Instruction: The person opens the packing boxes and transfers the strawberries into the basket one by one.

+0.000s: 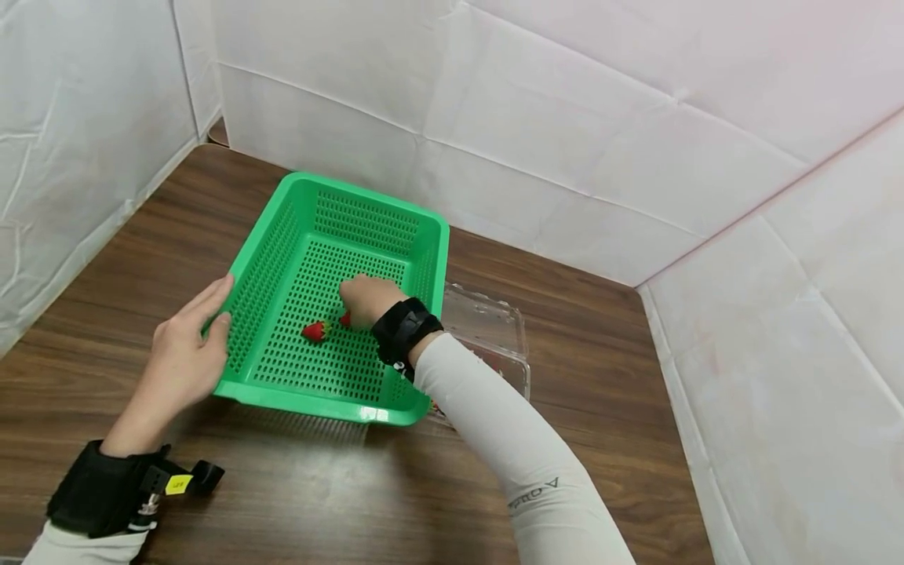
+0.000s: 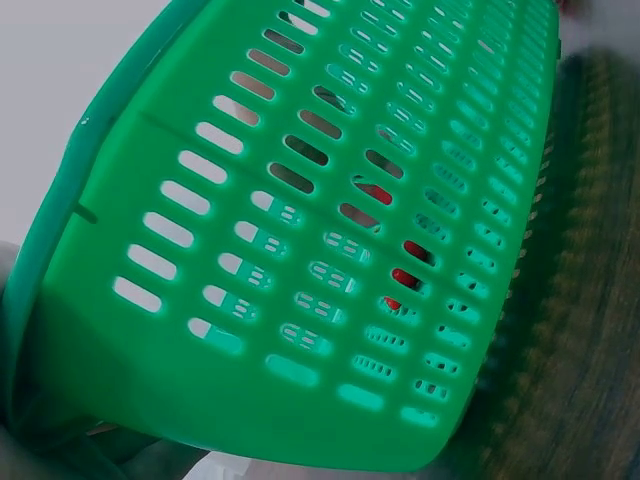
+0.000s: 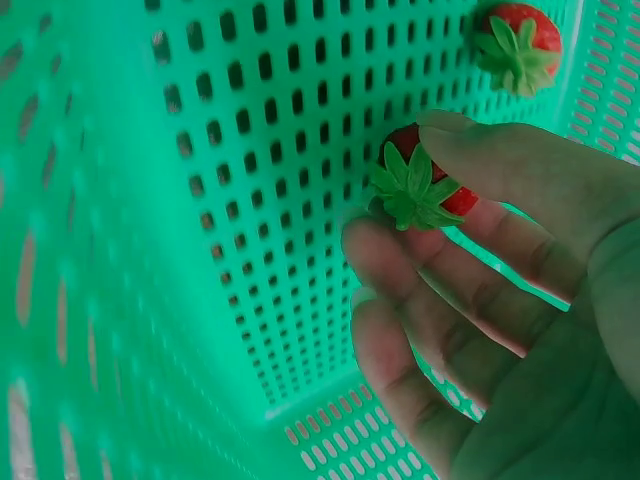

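Strawberries, small, red and green-capped, are the work in hand, two of them inside the green perforated plastic basket (image 1: pixel 332 235), but the largest thing is the dark wood-grain surface (image 1: pixel 297 494) that carries everything, hemmed by white padded walls (image 1: pixel 600 118) at the left, back and right. Bare wood lies open in front of the basket and to its left; at the right, more open wood runs to the wall. The basket is rectangular, its near rim raised off the surface so that it tilts. Just beside its right wall, partly hidden by the white sleeve, lies a clear plastic clamshell box (image 1: pixel 494 326). The left hand (image 1: pixel 185 353) rests on the basket's left rim, fingers nearly straight along the outer wall. The right hand (image 1: pixel 367 300) reaches down inside, its fingertips (image 3: pixel 400 260) pinching one strawberry (image 3: pixel 425 185) against the holed floor. The second strawberry (image 1: pixel 315 330) lies free on the floor, just left of that hand, with bare mesh around it.
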The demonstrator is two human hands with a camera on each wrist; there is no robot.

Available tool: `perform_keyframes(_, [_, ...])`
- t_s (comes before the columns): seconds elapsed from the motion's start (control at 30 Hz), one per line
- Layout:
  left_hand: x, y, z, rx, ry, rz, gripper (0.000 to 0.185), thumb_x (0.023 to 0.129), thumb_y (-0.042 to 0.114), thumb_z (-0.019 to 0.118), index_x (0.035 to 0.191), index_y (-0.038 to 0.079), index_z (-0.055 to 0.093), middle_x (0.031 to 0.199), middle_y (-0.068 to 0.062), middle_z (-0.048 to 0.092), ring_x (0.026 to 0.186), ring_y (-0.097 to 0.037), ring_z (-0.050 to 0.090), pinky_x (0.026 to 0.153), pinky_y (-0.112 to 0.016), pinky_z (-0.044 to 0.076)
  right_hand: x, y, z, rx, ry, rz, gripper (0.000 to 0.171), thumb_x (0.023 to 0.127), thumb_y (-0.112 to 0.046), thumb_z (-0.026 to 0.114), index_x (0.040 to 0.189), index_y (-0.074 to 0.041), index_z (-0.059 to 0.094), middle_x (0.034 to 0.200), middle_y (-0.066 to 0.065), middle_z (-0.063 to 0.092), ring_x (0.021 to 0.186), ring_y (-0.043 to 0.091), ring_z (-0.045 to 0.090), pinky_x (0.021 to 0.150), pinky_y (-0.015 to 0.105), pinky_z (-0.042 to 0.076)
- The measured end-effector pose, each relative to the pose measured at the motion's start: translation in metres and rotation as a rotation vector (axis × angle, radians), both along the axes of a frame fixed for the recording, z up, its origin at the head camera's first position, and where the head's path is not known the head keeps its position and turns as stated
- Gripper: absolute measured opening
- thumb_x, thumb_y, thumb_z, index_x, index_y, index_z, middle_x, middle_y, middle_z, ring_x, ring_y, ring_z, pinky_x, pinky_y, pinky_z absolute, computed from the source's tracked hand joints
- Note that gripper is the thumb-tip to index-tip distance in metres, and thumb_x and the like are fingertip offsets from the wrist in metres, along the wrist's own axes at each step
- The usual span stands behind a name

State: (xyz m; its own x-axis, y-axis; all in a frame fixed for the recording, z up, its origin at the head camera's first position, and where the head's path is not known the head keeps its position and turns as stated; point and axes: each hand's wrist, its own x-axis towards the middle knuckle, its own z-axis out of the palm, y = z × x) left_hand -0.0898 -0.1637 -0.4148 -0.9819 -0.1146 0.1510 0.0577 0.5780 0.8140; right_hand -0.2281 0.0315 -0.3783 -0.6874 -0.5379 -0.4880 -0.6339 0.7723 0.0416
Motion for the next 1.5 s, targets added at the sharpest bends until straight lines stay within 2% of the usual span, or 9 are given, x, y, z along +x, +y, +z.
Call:
perform_keyframes(0.23, [-0.001, 0.002, 0.000, -0.009, 0.001, -0.006, 0.048, 0.106, 0.016, 0.033, 0.153, 0.013, 0.026, 0.157, -0.021, 0.027, 0.033, -0.009, 0.021, 0.036, -0.025, 0.029, 0.005, -0.005, -0.010, 0.020, 0.023, -0.002, 0.004, 0.095, -0.011, 0.059, 0.095, -0.014, 0.060, 0.086, -0.002, 0.053, 0.072, 0.011, 0.047, 0.060, 0.026, 0.038])
perform_keyframes(0.43, [0.000, 0.003, -0.001, -0.016, 0.016, -0.014, 0.048, 0.106, 0.015, 0.033, 0.153, 0.012, 0.026, 0.157, -0.020, 0.027, 0.034, -0.008, 0.020, 0.036, -0.025, 0.027, 0.010, -0.008, -0.016, 0.075, 0.062, 0.004, 0.016, 0.096, -0.015, 0.059, 0.111, -0.016, 0.062, 0.106, 0.000, 0.061, 0.087, 0.012, 0.057, 0.065, 0.026, 0.045])
perform_keyframes(0.5, [0.001, 0.002, -0.002, -0.015, 0.022, -0.013, 0.048, 0.106, 0.015, 0.033, 0.153, 0.011, 0.026, 0.157, -0.021, 0.027, 0.034, -0.008, 0.020, 0.036, -0.025, 0.026, 0.010, -0.008, -0.016, 0.065, 0.056, 0.005, 0.015, 0.095, -0.017, 0.061, 0.110, -0.017, 0.062, 0.104, -0.001, 0.060, 0.087, 0.012, 0.055, 0.065, 0.026, 0.045])
perform_keyframes(0.63, [0.003, 0.000, -0.001, -0.018, 0.020, -0.008, 0.049, 0.106, 0.015, 0.033, 0.153, 0.013, 0.025, 0.157, -0.019, 0.027, 0.034, -0.011, 0.021, 0.036, -0.025, 0.026, 0.009, -0.009, -0.013, 0.016, 0.021, 0.001, 0.006, 0.093, -0.017, 0.065, 0.096, -0.015, 0.060, 0.092, -0.002, 0.056, 0.077, 0.011, 0.050, 0.060, 0.024, 0.040])
perform_keyframes(0.77, [0.003, -0.002, -0.001, -0.026, 0.027, -0.011, 0.049, 0.105, 0.015, 0.034, 0.153, 0.013, 0.026, 0.157, -0.020, 0.028, 0.034, -0.011, 0.022, 0.036, -0.025, 0.026, 0.010, -0.008, -0.002, -0.037, -0.025, -0.017, 0.013, 0.092, -0.019, 0.067, 0.091, -0.015, 0.055, 0.087, -0.002, 0.047, 0.075, 0.012, 0.044, 0.060, 0.025, 0.034])
perform_keyframes(0.83, [0.003, -0.003, -0.001, -0.033, 0.033, -0.013, 0.049, 0.105, 0.014, 0.034, 0.153, 0.012, 0.026, 0.157, -0.021, 0.029, 0.034, -0.010, 0.021, 0.036, -0.025, 0.026, 0.013, -0.006, 0.007, -0.069, -0.035, -0.027, 0.015, 0.092, -0.022, 0.067, 0.101, -0.016, 0.058, 0.096, -0.003, 0.051, 0.083, 0.011, 0.048, 0.064, 0.024, 0.037])
perform_keyframes(1.0, [0.004, -0.006, -0.001, -0.041, 0.032, -0.009, 0.048, 0.105, 0.013, 0.034, 0.153, 0.011, 0.027, 0.156, -0.021, 0.029, 0.034, -0.008, 0.020, 0.036, -0.025, 0.025, 0.027, 0.005, 0.036, -0.205, -0.019, -0.010, 0.039, 0.092, -0.030, 0.067, 0.127, -0.015, 0.059, 0.125, 0.001, 0.060, 0.108, 0.014, 0.059, 0.084, 0.026, 0.051])
perform_keyframes(1.23, [0.009, -0.011, 0.001, -0.055, 0.012, 0.003, 0.048, 0.105, 0.014, 0.033, 0.153, 0.010, 0.026, 0.156, -0.021, 0.029, 0.035, -0.008, 0.020, 0.039, -0.025, 0.026, 0.051, 0.040, 0.068, -0.409, 0.053, -0.024, 0.035, 0.092, -0.029, 0.067, 0.123, -0.016, 0.060, 0.125, -0.001, 0.063, 0.110, 0.012, 0.060, 0.092, 0.026, 0.050])
perform_keyframes(1.5, [0.013, -0.017, 0.004, -0.075, 0.004, 0.007, 0.049, 0.105, 0.015, 0.033, 0.153, 0.012, 0.026, 0.157, -0.020, 0.029, 0.038, -0.010, 0.026, 0.051, -0.027, 0.025, 0.066, 0.089, 0.075, -0.550, 0.107, -0.122, 0.032, 0.091, -0.022, 0.069, 0.121, -0.014, 0.061, 0.119, 0.002, 0.065, 0.100, 0.016, 0.062, 0.086, 0.026, 0.051])
